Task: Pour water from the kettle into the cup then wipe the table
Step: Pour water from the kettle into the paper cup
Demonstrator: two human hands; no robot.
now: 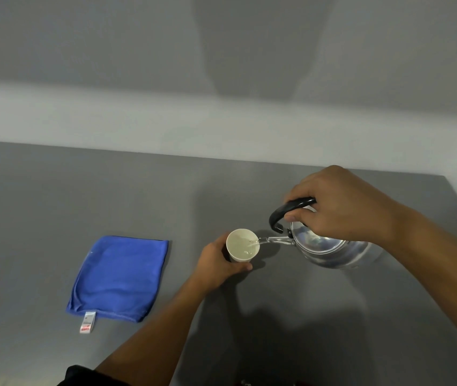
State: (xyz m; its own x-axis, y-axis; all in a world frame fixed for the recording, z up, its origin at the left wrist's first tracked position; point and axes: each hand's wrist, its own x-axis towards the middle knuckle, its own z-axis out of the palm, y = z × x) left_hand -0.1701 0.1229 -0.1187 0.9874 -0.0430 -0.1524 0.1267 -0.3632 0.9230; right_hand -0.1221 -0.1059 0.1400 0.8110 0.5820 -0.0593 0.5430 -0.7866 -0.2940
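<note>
left hand (216,263) grips white cup (242,244) | right hand (344,203) holds tilted silver kettle (330,246)

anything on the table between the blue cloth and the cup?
Only the left hand, wrapped around the paper cup. Between it and the blue cloth the grey table is bare, per the head view.

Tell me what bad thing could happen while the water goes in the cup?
1. The cup is small and light; the spout sits right at its rim, so a wobble might send water onto the table.
2. The kettle is tilted by the right hand; tipping further could overfill it, wetting the left hand.
</note>
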